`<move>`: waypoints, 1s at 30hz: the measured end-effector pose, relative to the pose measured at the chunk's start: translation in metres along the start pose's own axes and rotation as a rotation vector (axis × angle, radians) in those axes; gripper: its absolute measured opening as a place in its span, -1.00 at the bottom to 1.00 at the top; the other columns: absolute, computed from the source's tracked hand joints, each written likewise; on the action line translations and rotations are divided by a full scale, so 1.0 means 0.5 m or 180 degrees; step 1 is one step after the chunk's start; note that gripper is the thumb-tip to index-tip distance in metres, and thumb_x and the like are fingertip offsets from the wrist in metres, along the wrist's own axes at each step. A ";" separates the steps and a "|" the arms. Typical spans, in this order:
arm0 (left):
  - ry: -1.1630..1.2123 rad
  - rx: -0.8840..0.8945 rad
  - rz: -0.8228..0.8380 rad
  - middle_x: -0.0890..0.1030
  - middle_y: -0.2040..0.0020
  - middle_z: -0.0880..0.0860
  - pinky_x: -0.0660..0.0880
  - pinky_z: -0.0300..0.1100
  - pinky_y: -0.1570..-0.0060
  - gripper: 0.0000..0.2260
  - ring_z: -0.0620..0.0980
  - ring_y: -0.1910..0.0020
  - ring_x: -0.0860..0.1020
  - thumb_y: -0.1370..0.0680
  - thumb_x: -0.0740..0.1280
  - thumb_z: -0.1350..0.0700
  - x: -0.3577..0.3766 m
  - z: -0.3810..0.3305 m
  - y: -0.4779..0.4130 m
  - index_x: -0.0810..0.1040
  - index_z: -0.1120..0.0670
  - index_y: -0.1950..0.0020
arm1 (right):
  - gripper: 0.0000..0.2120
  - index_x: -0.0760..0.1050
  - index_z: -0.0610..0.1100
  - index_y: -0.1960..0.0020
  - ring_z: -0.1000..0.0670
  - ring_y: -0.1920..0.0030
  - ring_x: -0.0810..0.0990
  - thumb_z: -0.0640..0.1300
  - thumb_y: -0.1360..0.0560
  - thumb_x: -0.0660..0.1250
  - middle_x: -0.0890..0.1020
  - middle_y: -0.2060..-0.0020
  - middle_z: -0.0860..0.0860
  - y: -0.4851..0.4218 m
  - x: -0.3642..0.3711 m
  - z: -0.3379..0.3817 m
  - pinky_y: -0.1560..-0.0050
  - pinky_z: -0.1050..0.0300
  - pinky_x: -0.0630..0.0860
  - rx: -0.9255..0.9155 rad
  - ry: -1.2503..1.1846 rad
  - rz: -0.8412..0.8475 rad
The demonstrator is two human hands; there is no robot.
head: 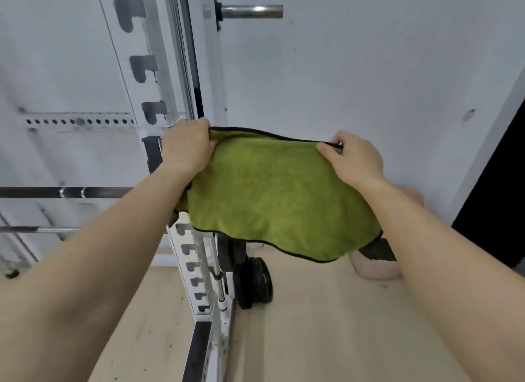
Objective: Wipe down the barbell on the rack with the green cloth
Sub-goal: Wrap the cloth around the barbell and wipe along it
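Observation:
A green cloth (272, 194) with a black hem hangs spread out in front of me, to the right of the white rack upright (159, 69). My left hand (186, 148) pinches its top left corner and my right hand (355, 157) pinches its top right corner. The dark barbell (65, 192) lies horizontally on the rack at the left, running behind my left forearm; its right end is hidden behind the cloth. The cloth's lower edge hangs free above the floor.
A chrome peg (252, 11) sticks out of the rack at the top. Black weight plates (255, 282) stand on the wooden floor by the rack's base. A thinner silver bar (39, 228) runs below the barbell. A pale round object (377, 268) sits against the wall at the right.

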State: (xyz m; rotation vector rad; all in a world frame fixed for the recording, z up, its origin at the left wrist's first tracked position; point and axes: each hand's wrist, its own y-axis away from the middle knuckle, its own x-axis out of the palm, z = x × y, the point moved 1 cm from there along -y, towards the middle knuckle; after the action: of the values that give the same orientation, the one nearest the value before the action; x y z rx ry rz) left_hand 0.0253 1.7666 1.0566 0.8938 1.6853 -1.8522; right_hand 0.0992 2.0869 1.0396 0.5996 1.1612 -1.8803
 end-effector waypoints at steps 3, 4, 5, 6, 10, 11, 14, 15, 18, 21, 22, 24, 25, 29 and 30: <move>0.0184 -0.0342 0.0698 0.48 -0.25 0.22 0.41 0.10 -0.13 -0.57 0.26 -0.25 0.41 -0.54 0.31 -0.05 0.072 -0.051 0.009 0.41 0.17 -0.31 | -0.56 0.48 -0.04 -0.33 -0.19 -0.23 0.51 0.20 -0.60 0.18 0.56 -0.22 -0.11 -0.027 0.069 -0.009 -0.15 -0.09 0.44 -0.0422 0.0881 0.0003; 0.0423 -0.0365 0.0947 0.42 -0.33 0.19 0.36 0.12 -0.23 -0.48 0.25 -0.32 0.35 -0.50 0.31 -0.08 0.093 -0.068 0.028 0.34 0.11 -0.40 | -0.48 0.44 -0.03 -0.39 -0.19 -0.26 0.49 0.26 -0.58 0.17 0.53 -0.27 -0.11 -0.010 0.101 -0.015 -0.20 -0.11 0.42 -0.0673 0.0966 0.0211; 0.0691 -0.0154 0.1075 0.38 -0.37 0.15 0.32 0.13 -0.29 -0.40 0.21 -0.35 0.32 -0.48 0.31 -0.15 0.110 -0.084 0.052 0.28 0.03 -0.45 | -0.36 0.40 -0.01 -0.43 -0.18 -0.27 0.49 0.37 -0.51 0.16 0.53 -0.29 -0.09 0.014 0.130 -0.019 -0.23 -0.11 0.42 -0.0941 0.0965 0.0537; 0.0898 0.0242 0.1141 0.39 -0.38 0.10 0.31 0.12 -0.32 -0.37 0.17 -0.36 0.34 -0.47 0.28 -0.25 0.123 -0.094 0.081 0.25 -0.04 -0.48 | -0.22 0.37 0.00 -0.45 -0.17 -0.26 0.51 0.48 -0.41 0.17 0.52 -0.29 -0.07 0.037 0.155 -0.022 -0.23 -0.12 0.43 -0.1166 0.1027 0.0869; 0.0213 0.1462 0.1054 0.52 -0.25 -0.02 0.36 0.02 -0.30 -0.29 0.05 -0.22 0.51 -0.41 0.32 -0.34 0.166 -0.067 0.150 0.25 -0.11 -0.49 | -0.26 0.34 -0.05 -0.37 -0.13 -0.14 0.54 0.29 -0.33 0.39 0.53 -0.20 -0.06 0.047 0.226 -0.021 -0.09 -0.06 0.49 -0.1612 0.1759 0.0812; 0.0092 0.1457 0.0951 0.54 -0.21 -0.02 0.39 -0.01 -0.26 -0.32 0.05 -0.19 0.54 -0.41 0.39 -0.23 0.175 -0.055 0.148 0.28 -0.10 -0.47 | -0.38 0.37 -0.06 -0.31 -0.12 -0.08 0.56 0.21 -0.36 0.40 0.57 -0.14 -0.05 0.039 0.237 -0.005 0.02 -0.02 0.49 -0.1626 0.1748 0.0763; -0.0038 0.1235 0.0949 0.60 -0.07 -0.04 0.44 -0.06 -0.05 -0.46 0.04 -0.05 0.58 -0.36 0.44 -0.08 0.178 -0.016 0.131 0.41 -0.07 -0.31 | -0.58 0.42 -0.07 -0.14 -0.09 0.16 0.56 0.11 -0.39 0.38 0.60 0.08 0.00 0.017 0.267 0.070 0.29 0.08 0.36 -0.1696 0.1565 0.0884; -0.0106 0.1157 0.0990 0.60 -0.01 -0.05 0.43 -0.07 0.02 -0.51 0.04 0.01 0.59 -0.35 0.43 -0.08 0.176 0.003 0.126 0.43 -0.06 -0.25 | -0.59 0.41 -0.07 -0.13 -0.09 0.18 0.57 0.12 -0.39 0.38 0.60 0.11 0.01 0.015 0.283 0.099 0.30 0.09 0.36 -0.1797 0.1516 0.0921; -0.0434 0.1037 0.0983 0.56 0.18 -0.02 0.38 -0.10 0.21 -0.61 0.10 0.20 0.58 -0.29 0.41 -0.06 0.180 0.053 0.117 0.47 0.00 -0.07 | -0.56 0.42 -0.09 -0.13 -0.11 0.17 0.62 0.13 -0.38 0.42 0.62 0.10 -0.02 0.025 0.336 0.185 0.31 0.07 0.38 -0.2049 0.1397 0.0829; -0.0476 0.0910 0.1065 0.51 0.27 -0.07 0.40 -0.11 0.27 -0.61 0.07 0.29 0.57 -0.28 0.40 -0.20 0.192 0.034 0.108 0.42 -0.02 0.05 | -0.52 0.45 -0.10 -0.13 -0.13 0.17 0.63 0.16 -0.37 0.47 0.62 0.07 -0.05 0.031 0.355 0.194 0.34 0.07 0.33 -0.2190 0.1320 0.0610; -0.0408 0.0838 0.1123 0.52 0.27 -0.08 0.43 -0.11 0.29 -0.59 0.05 0.29 0.56 -0.29 0.37 -0.27 0.196 0.021 0.107 0.40 -0.03 0.06 | -0.50 0.46 -0.10 -0.13 -0.12 0.20 0.62 0.16 -0.35 0.49 0.62 0.09 -0.05 0.033 0.352 0.175 0.35 0.08 0.30 -0.2250 0.1385 0.0509; -0.0201 0.0762 0.1204 0.55 0.23 -0.10 0.44 -0.13 0.33 -0.53 0.02 0.28 0.56 -0.29 0.33 -0.36 0.205 -0.001 0.105 0.41 -0.06 0.03 | -0.46 0.50 -0.10 -0.14 -0.11 0.28 0.59 0.13 -0.29 0.55 0.62 0.17 -0.06 0.033 0.336 0.119 0.39 0.10 0.25 -0.2283 0.1470 0.0283; -0.0082 0.0762 0.1198 0.55 0.22 -0.11 0.44 -0.14 0.34 -0.51 0.00 0.27 0.56 -0.27 0.33 -0.39 0.207 -0.015 0.104 0.42 -0.07 0.02 | -0.44 0.50 -0.10 -0.15 -0.11 0.30 0.59 0.13 -0.27 0.56 0.61 0.19 -0.06 0.031 0.325 0.088 0.39 0.10 0.27 -0.2254 0.1492 0.0238; 0.0038 0.1018 0.1204 0.54 0.29 -0.10 0.51 -0.11 0.30 -0.50 0.03 0.30 0.56 -0.25 0.36 -0.40 0.205 -0.121 0.091 0.41 -0.09 0.03 | -0.37 0.49 -0.11 -0.16 -0.13 0.28 0.60 0.19 -0.24 0.58 0.62 0.18 -0.08 0.017 0.277 -0.036 0.32 0.08 0.32 -0.2136 0.1752 0.0086; 0.0049 0.1088 0.1243 0.54 0.31 -0.10 0.51 -0.10 0.29 -0.50 0.03 0.31 0.54 -0.25 0.36 -0.41 0.204 -0.153 0.084 0.41 -0.09 0.04 | -0.38 0.49 -0.11 -0.15 -0.13 0.29 0.60 0.19 -0.24 0.57 0.62 0.19 -0.08 0.013 0.264 -0.061 0.32 0.08 0.33 -0.2102 0.1799 0.0086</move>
State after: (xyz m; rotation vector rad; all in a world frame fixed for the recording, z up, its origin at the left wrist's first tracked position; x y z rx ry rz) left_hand -0.0017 1.8450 0.9507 1.2724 1.1123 -1.8807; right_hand 0.0322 2.0600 0.9250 0.7697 2.0044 -1.2003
